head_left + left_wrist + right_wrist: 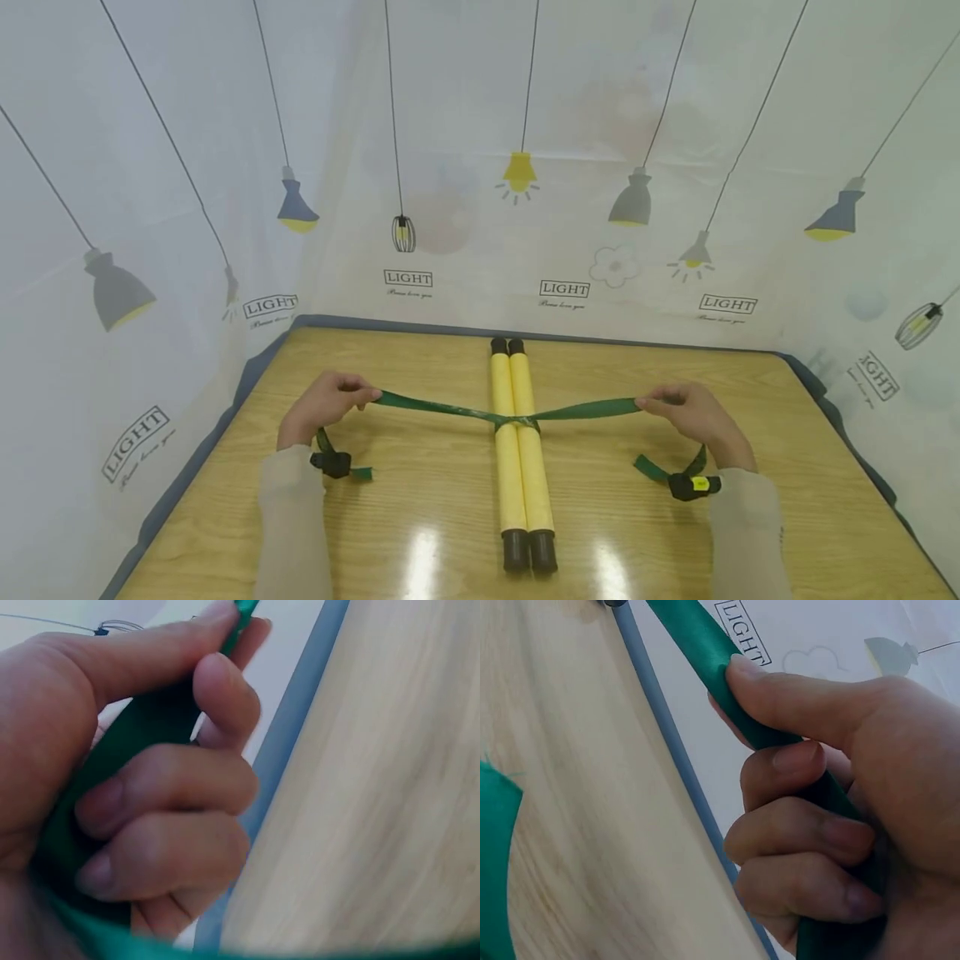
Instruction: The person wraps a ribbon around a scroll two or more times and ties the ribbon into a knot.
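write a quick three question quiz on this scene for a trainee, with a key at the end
1. Multiple choice: how many yellow rods lie on the table?
a) one
b) two
c) four

2. True or false: the right hand lies flat on the table.

3. Fill in the blank: the left hand pinches a green ____.

Key:
1. b, side by side.
2. False; it pinches the ribbon.
3. Ribbon.
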`<state>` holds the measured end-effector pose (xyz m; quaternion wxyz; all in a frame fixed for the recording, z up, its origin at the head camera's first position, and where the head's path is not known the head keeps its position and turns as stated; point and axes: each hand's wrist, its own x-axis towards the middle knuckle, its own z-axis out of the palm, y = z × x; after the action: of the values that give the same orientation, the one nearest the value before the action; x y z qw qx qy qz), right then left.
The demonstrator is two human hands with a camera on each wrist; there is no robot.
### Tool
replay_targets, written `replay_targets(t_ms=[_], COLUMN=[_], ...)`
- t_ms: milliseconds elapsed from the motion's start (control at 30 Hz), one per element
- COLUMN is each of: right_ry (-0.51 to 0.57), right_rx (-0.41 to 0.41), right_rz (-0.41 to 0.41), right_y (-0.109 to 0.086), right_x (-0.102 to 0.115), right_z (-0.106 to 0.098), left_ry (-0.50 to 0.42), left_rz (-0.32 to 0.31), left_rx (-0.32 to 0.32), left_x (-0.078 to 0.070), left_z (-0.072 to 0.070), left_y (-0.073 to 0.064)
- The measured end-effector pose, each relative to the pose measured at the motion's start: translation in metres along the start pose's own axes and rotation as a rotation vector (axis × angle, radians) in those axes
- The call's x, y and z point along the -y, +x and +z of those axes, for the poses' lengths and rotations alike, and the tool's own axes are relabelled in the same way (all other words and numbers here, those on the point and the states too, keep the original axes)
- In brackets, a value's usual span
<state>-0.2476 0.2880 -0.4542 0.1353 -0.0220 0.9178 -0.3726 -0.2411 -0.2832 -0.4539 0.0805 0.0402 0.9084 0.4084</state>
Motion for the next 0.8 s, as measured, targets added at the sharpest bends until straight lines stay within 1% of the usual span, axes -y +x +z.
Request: replay_targets(t_ms=[133,233,367,533,600,700,800], right_ry=[0.019,0.037,0.031,0.027,0.028,0.021,0.004], right_rx=[0.021,0.031,0.039,0.043,0.042,0.045,0.045], right_rz=[0.025,0.044,0.056,0.051,0.044,0.03,0.018], right_y=[0.002,0.003,0.005,0.006,0.006,0.007,0.006], right_x=[-0.009,-0.013,-0.019,-0.025,-0.027,-0.03,-0.032], right_z=[0.002,0.003,0.004,0.006,0.006,0.007,0.006], left_ry=[0.013,0.026,0.033,0.03,0.014,-0.006,0.007], left_rz=[-0.048,-0.067,-0.097,-0.139,-0.154,-0.162,-0.124], left_rx=[0.017,0.029,0.052,0.068,0.067,0.066,0.076], left_x=[0.004,0.005,0.009,0.014,0.016,0.018,0.022], left_z=[0.002,0.002,0.0,-0.002,-0.002,-0.002,0.0], left_y=[0.001,0.001,0.0,0.0,0.0,0.0,-0.002])
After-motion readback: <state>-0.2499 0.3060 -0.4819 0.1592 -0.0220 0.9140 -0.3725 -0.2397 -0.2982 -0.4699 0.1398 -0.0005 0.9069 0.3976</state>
